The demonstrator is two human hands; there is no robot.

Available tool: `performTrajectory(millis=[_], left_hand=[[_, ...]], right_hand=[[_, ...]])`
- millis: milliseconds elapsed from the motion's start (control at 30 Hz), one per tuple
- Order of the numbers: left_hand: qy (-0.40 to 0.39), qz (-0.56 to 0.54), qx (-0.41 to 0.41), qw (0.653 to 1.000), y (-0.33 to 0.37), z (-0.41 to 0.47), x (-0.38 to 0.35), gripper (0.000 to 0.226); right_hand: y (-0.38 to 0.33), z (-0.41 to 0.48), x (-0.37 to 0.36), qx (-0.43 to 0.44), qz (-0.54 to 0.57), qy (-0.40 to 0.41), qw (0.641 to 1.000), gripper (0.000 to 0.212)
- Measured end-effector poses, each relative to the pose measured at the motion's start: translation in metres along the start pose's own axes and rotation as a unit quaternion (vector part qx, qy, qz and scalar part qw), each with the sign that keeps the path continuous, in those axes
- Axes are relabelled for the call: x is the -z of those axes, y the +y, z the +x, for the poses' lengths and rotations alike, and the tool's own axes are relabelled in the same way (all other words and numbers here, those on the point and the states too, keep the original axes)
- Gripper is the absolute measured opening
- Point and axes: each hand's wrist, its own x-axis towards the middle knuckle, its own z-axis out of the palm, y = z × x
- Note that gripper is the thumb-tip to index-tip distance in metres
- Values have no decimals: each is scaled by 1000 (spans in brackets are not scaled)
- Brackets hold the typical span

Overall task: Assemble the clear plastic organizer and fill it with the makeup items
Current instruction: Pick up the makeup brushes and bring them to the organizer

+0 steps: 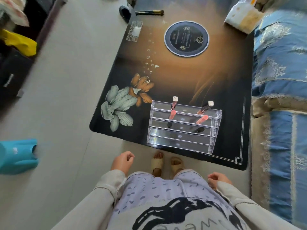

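Head view. Left hand (123, 161) and right hand (217, 179) hang by the hips, fingers loosely curled, gripping nothing, touching nothing. Ahead of the fingertips, well apart, between both hands: clear plastic tiered organizer (182, 130) on near edge of glossy black flower-printed table (216, 77). Its farther rows hold white-capped lip tubes (174, 102), pink tubes (201, 119) and black-tipped tubes (199, 129). Far beyond the fingers, dark-handled makeup brush (149, 12) lies flat near the far table edge.
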Motion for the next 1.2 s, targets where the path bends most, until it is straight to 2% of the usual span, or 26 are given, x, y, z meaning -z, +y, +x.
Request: performTrajectory(millis=[167,367,467,600,800,867,933,1033,1100,1200], left_hand=[[96,-126,70,985,-15,-32,-13,17],[114,-262,203,936,-56,-110,-91,18],[106,-309,270,906,-68,-152,-139,19],[83,-331,339,877,-75,-196,-187,17],[122,-416,423,796,-85,-214,-210,19],[126,-434,428,782,-90,-212,-205,18],[127,-445,424,779,-99,-207,-195,15],[117,-433,407,796,-122,-197,-171,33],[120,-422,394,808,-144,-189,-149,37],[115,-402,367,831,-183,-177,-104,28]], right_hand=[[-38,19,18,69,-146,-20,987,13],[-85,17,10,180,-358,-70,914,24],[-110,11,-6,232,-386,-103,887,14],[-136,1,-34,274,-428,-122,853,21],[-168,-20,-74,317,-492,-139,798,24],[-176,-25,-86,327,-515,-140,780,24],[-184,-30,-99,332,-525,-140,771,24],[-196,-37,-120,326,-530,-140,770,21],[-205,-39,-135,321,-524,-131,778,17],[-220,-41,-157,300,-497,-103,808,16]])
